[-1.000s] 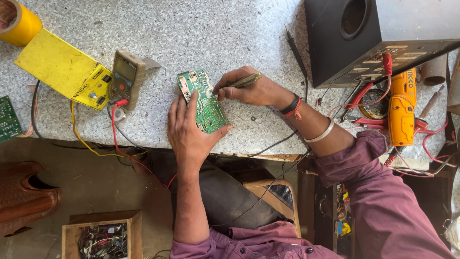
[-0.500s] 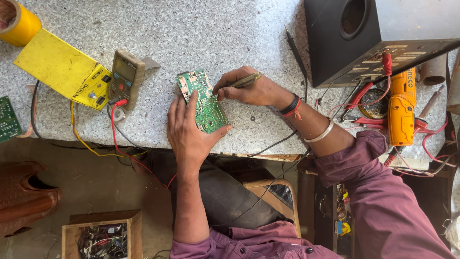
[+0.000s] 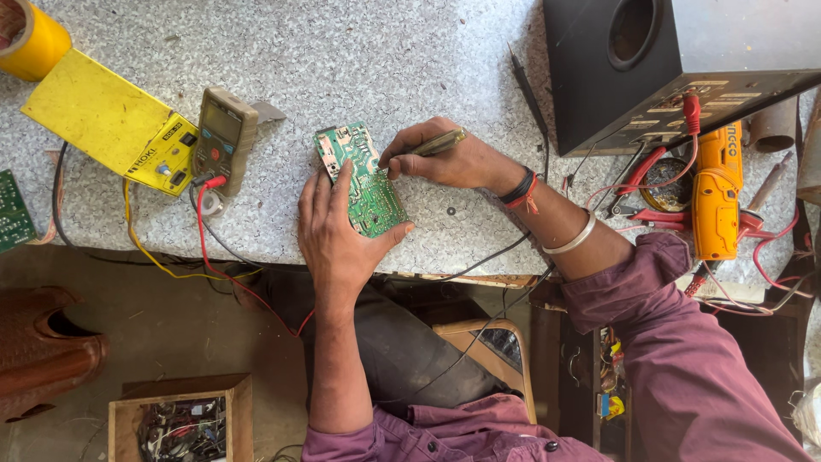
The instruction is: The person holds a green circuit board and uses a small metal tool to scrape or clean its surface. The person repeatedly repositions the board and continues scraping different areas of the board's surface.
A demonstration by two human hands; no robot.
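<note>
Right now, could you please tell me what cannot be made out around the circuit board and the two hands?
Head view only:
- Tip of the probe: hidden behind the right hand, so its contact point on the circuit board is unclear.
- Board's lower left edge: covered by the left hand.
- Board components: too small to identify.
- Yellow tape roll: cut off by the top left corner.

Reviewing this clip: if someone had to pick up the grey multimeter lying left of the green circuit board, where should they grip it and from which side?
Probably across the long side edges of the multimeter, at mid-body, coming from above. It lies flat, face up, on the speckled bench, so both edges are exposed. The red lead leaves its near end, and the yellow case sits against its left side, so that side is tight.
</note>
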